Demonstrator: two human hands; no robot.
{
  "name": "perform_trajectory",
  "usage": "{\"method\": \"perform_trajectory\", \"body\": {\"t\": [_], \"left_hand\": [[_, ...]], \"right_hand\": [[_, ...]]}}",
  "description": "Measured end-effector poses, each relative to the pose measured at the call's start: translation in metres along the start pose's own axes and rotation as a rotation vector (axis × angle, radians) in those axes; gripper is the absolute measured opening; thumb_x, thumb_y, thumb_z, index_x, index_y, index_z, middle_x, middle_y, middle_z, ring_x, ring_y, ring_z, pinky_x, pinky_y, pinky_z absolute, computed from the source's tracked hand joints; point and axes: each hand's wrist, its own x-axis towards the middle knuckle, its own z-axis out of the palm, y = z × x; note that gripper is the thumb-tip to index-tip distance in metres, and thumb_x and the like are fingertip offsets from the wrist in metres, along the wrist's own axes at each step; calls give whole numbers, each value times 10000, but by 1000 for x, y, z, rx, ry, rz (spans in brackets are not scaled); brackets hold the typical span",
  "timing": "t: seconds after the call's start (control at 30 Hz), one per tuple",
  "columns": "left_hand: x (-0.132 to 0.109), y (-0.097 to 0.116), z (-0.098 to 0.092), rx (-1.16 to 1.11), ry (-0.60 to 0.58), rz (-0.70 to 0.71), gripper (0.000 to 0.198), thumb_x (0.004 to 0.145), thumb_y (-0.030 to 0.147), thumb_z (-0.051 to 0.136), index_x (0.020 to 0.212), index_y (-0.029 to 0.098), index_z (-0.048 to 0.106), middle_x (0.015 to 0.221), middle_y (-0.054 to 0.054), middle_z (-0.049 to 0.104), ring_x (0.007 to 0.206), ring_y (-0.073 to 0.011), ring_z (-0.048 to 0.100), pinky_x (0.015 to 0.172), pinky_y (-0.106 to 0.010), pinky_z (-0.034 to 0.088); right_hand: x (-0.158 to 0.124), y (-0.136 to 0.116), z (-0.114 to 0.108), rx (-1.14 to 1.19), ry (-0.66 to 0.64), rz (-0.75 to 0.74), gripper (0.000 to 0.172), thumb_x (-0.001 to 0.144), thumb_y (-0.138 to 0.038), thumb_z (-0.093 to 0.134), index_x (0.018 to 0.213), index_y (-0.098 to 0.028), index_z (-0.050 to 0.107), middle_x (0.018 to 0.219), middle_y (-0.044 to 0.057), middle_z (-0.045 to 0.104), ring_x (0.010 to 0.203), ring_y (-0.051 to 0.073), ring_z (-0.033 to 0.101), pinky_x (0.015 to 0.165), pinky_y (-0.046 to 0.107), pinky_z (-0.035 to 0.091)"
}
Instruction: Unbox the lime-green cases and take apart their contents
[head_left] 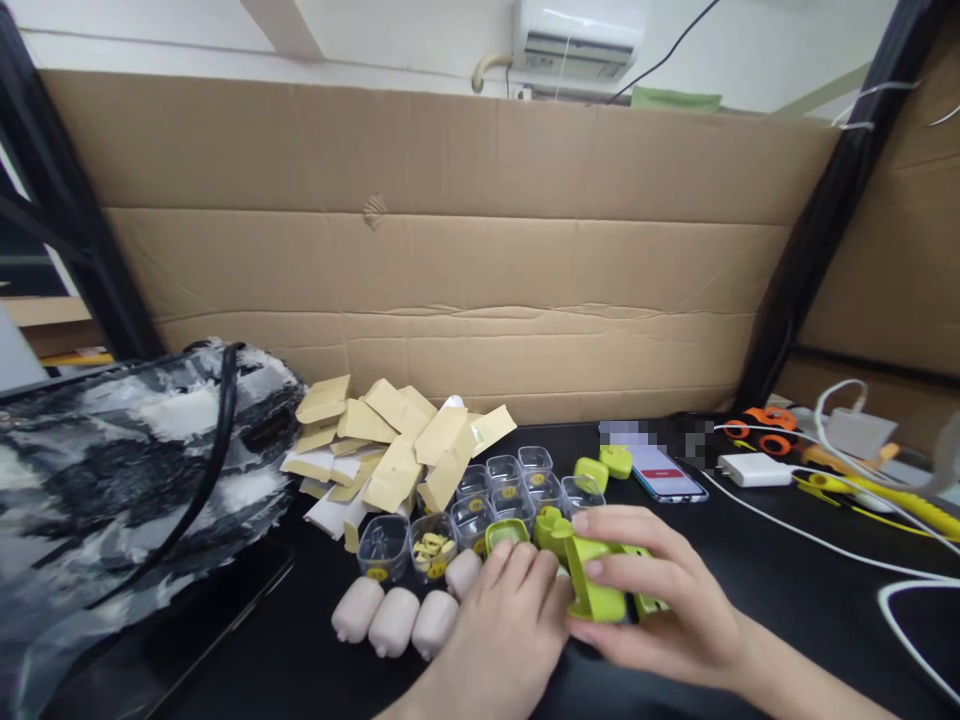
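My right hand (pixel 660 600) grips a lime-green plastic part (pixel 598 585) with a curved, hollow shape, thumb below and fingers over it. Close beside it, my left hand (pixel 506 625) is closed with its fingers curled downward; whatever is under them is hidden. Another lime-green piece (pixel 553 530) is just beyond the hands, and a green-filled clear cup (pixel 506 533) is by my left fingertips. Several pale pinkish rounded cylinders (pixel 394 622) lie left of my left hand. Behind them, a clear cup (pixel 433 548) contains small yellowish pieces.
More clear cups (pixel 506 485) with yellow stickers stand in rows. Opened small cardboard boxes (pixel 397 440) are heaped behind. Two green blocks (pixel 591 474) sit near a phone (pixel 667 475). White cables, a charger (pixel 757 470) and orange wheels (pixel 776 440) are at right; a black-and-white bag (pixel 150 450) at left.
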Motion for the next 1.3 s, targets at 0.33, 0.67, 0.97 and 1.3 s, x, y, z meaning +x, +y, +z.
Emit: {"method": "perform_trajectory", "body": {"t": [0.33, 0.67, 0.97, 1.3], "left_hand": [[0, -3, -32, -1495, 10, -589, 229, 875, 401, 517, 969, 193, 532, 761, 5, 555, 737, -142, 539, 720, -266, 434], [9, -7, -39, -1722, 145, -760, 312, 643, 388, 787, 782, 150, 641, 690, 2, 628, 676, -142, 572, 677, -246, 425], [1, -10, -21, -1652, 54, -663, 308, 744, 422, 699, 853, 153, 596, 793, -18, 630, 771, -159, 569, 699, -266, 411], [-2, -14, -36, -1131, 52, -589, 64, 787, 266, 597, 796, 207, 619, 1107, -29, 593, 1086, -205, 530, 962, -313, 374]], "right_hand": [[-3, -3, 6, 148, 10, 92, 600, 812, -240, 695, 1293, -296, 340, 1177, 93, 589, 1085, 240, 592, 909, 413, 507], [6, -10, 4, 468, -81, 575, 140, 848, -180, 604, 968, -238, 560, 802, -8, 629, 713, 115, 631, 646, 197, 535], [4, -9, 7, 579, -113, 710, 173, 840, -247, 628, 696, -179, 559, 675, 9, 619, 614, 121, 589, 576, 221, 499], [7, -18, 2, 90, -230, 163, 589, 700, -111, 628, 1238, -225, 417, 1034, 54, 557, 942, 191, 570, 819, 279, 486]]}}
